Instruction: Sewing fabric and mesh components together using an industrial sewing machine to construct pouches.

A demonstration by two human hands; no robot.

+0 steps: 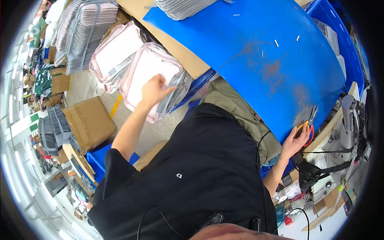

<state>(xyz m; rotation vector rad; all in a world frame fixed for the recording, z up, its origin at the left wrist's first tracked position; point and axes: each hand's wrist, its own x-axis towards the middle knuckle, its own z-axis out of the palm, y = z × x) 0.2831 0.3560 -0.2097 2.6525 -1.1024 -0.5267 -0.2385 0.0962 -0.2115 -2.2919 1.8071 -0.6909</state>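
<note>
At the left, my left hand (155,91) is over the near stack of pale pink-edged, pouch-like pieces (150,72). Its fingers are loosely curled with the thumb held apart, and nothing shows between them. A second such stack (120,48) lies beside it, farther left. At the right edge of the blue table (240,48), my right hand (298,138) has its fingers around the handles of a pair of scissors (313,116) with yellow and red handles. The blades point away from me, over the tabletop. Part of the grip is hidden behind the fingers.
Grey bundled stacks (86,36) stand at the far left, and another grey stack (184,8) is on the table's far edge. White scraps and brown smudges mark the tabletop. A cardboard box (90,124) sits at the left; a blue bin (352,52) is at the far right.
</note>
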